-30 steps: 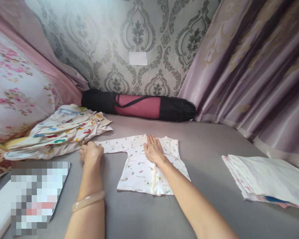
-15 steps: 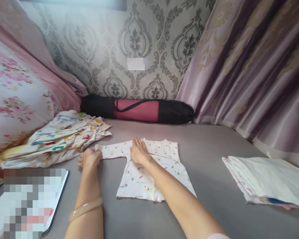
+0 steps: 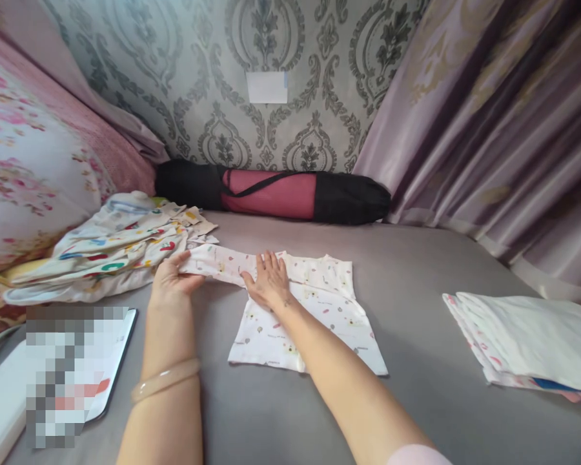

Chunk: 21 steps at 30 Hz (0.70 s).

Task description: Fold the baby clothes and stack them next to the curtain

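— What are the fingers doing here?
— A person's left hand (image 3: 174,278) is pinching the end of a sleeve (image 3: 223,261) between thumb and fingers. The right hand (image 3: 271,281) is lying palm down, its fingers slightly spread, where that sleeve is joining the body of a small white shirt (image 3: 341,313).

— And where is the shirt lying?
— It is stretching across the middle of a grey sheet (image 3: 252,413), hem toward the wearer of the camera, its fabric showing tiny scattered prints. The right forearm is crossing over its lower part.

— What is showing around the arms?
— A pale bangle (image 3: 166,381) is circling the left forearm, and a pink cuff (image 3: 419,454) is edging into view on the right arm. Just beyond the left hand, a loose pile of printed clothes (image 3: 121,242) is resting against a floral pillow (image 3: 24,187). Nearer, a dark-edged slab (image 3: 119,349) is lying beside a white block (image 3: 2,387), pixelation hiding much of its face.

— And farther out?
— A stack of folded cloth (image 3: 527,336) is sitting well apart on the right. A black-and-pink roll bag (image 3: 271,194) is lying along the patterned wall (image 3: 184,84), and a mauve curtain (image 3: 465,129) is hanging at right.
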{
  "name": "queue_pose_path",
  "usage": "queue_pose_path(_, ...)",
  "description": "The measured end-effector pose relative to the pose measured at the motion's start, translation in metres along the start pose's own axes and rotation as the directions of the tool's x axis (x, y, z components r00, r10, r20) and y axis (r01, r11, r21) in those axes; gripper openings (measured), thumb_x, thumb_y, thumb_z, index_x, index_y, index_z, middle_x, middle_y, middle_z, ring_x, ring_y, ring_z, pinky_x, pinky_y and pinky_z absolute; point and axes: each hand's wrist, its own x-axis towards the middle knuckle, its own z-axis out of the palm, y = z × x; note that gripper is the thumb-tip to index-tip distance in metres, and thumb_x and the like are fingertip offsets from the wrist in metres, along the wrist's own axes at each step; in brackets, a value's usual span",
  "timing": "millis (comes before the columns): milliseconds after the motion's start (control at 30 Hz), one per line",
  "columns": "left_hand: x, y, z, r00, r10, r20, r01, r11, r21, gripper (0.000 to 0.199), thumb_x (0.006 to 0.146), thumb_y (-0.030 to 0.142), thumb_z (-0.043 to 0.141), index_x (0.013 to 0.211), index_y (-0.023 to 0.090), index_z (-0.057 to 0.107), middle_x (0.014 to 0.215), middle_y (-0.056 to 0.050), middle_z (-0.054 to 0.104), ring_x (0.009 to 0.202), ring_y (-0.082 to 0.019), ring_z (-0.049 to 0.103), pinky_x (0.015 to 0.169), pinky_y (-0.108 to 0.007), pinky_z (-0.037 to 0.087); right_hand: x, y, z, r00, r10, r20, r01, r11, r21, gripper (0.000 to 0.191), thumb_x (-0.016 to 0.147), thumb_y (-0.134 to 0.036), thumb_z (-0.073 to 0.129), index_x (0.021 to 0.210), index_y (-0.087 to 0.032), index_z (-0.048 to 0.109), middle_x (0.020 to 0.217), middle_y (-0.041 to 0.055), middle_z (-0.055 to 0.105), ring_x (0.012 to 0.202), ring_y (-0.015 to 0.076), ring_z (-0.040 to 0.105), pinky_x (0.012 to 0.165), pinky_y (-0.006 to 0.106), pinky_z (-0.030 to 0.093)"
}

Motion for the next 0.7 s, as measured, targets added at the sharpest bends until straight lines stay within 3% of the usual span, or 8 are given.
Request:
queue_pose_path(67, -0.007, 0.005, 0.008, 0.998, -0.026, 0.065, 0.036, 0.987, -0.156, 0.030, 0.078, 0.012, 0.041, 0.104, 0.016, 0.055, 0.089, -0.008, 0.067, 0.095, -0.023, 0.066, 0.081, -0.042, 0.056, 0.002, -0.001, -0.001, 1.000, 0.004, 0.021, -0.005, 1.000, 0.006, 0.074, 0.094, -0.056, 0.027, 0.149, -0.006, 0.028, 0.157, 0.0162, 0.018, 0.146, 0.0270, 0.008, 0.116, 0.046, -0.001)
queue_pose_path(233, -0.021, 0.011, 0.027, 0.986, 0.077, 0.145, -0.029, 0.952, -0.305, 0.023, 0.074, 0.010, 0.040, 0.089, 0.017, 0.056, 0.086, -0.008, 0.066, 0.096, -0.019, 0.065, 0.082, -0.033, 0.056, 0.007, 0.001, -0.024, 0.989, -0.013, 0.149, -0.012, 0.986, 0.166, 0.072, 0.095, -0.051, 0.028, 0.149, -0.004, 0.025, 0.158, 0.0170, 0.015, 0.146, 0.0269, 0.007, 0.117, 0.043, 0.004)
queue_pose_path(300, -0.027, 0.012, 0.036, 0.981, 0.124, 0.150, -0.068, 0.940, -0.336, 0.020, 0.071, 0.010, 0.043, 0.084, 0.018, 0.056, 0.083, -0.006, 0.066, 0.095, -0.017, 0.064, 0.083, -0.029, 0.055, 0.004, 0.008, -0.041, 0.997, 0.006, 0.080, -0.029, 0.954, 0.297, 0.065, 0.097, -0.046, 0.027, 0.148, -0.005, 0.029, 0.156, 0.0160, 0.022, 0.145, 0.0246, 0.014, 0.117, 0.038, 0.011)
queue_pose_path(367, -0.033, 0.011, 0.047, 0.972, 0.157, 0.173, -0.088, 0.932, -0.352, 0.019, 0.070, 0.010, 0.045, 0.082, 0.018, 0.057, 0.081, -0.005, 0.066, 0.093, -0.016, 0.064, 0.082, -0.026, 0.054, -0.004, 0.020, -0.058, 0.995, 0.104, -0.008, -0.089, 0.885, 0.457, 0.058, 0.098, -0.043, 0.024, 0.143, -0.010, 0.039, 0.149, 0.0151, 0.038, 0.140, 0.0221, 0.030, 0.114, 0.036, 0.021)
queue_pose_path(433, -0.041, 0.006, 0.061, 0.966, 0.158, 0.206, -0.076, 0.931, -0.356, 0.017, 0.071, 0.011, 0.046, 0.082, 0.017, 0.058, 0.081, -0.004, 0.066, 0.093, -0.016, 0.065, 0.083, -0.025, 0.054, -0.016, 0.037, -0.073, 0.967, 0.250, 0.053, -0.222, 0.719, 0.658, 0.055, 0.099, -0.044, 0.018, 0.135, -0.014, 0.047, 0.136, 0.0158, 0.054, 0.127, 0.0214, 0.049, 0.107, 0.037, 0.035)
queue_pose_path(567, -0.065, -0.016, 0.094, 0.939, 0.159, 0.303, -0.092, 0.970, -0.224, 0.023, 0.080, 0.018, 0.043, 0.095, 0.016, 0.060, 0.097, -0.007, 0.069, 0.107, -0.020, 0.062, 0.093, -0.032, 0.050, -0.040, 0.074, -0.089, 0.864, 0.358, 0.354, -0.439, 0.190, 0.878, 0.057, 0.100, -0.048, 0.015, 0.131, -0.011, 0.045, 0.124, 0.0202, 0.061, 0.095, 0.0202, 0.068, 0.084, 0.036, 0.052)
queue_pose_path(633, -0.076, -0.030, 0.106, 0.886, 0.178, 0.427, -0.166, 0.984, -0.065, 0.030, 0.087, 0.029, 0.042, 0.106, 0.018, 0.061, 0.112, -0.009, 0.067, 0.119, -0.023, 0.056, 0.099, -0.037, 0.046, -0.047, 0.086, -0.092, 0.834, 0.373, 0.407, -0.449, 0.030, 0.893, 0.059, 0.099, -0.051, 0.015, 0.129, -0.009, 0.044, 0.124, 0.0224, 0.060, 0.090, 0.0201, 0.069, 0.080, 0.036, 0.053)
queue_pose_path(700, -0.080, -0.041, 0.110, 0.831, 0.161, 0.533, -0.224, 0.973, 0.054, 0.039, 0.091, 0.044, 0.039, 0.114, 0.022, 0.061, 0.128, -0.009, 0.061, 0.131, -0.025, 0.045, 0.105, -0.041, 0.040, -0.050, 0.093, -0.093, 0.818, 0.377, 0.434, -0.439, -0.077, 0.895, 0.064, 0.098, -0.055, 0.012, 0.128, -0.008, 0.043, 0.121, 0.0235, 0.061, 0.088, 0.0212, 0.069, 0.078, 0.037, 0.053)
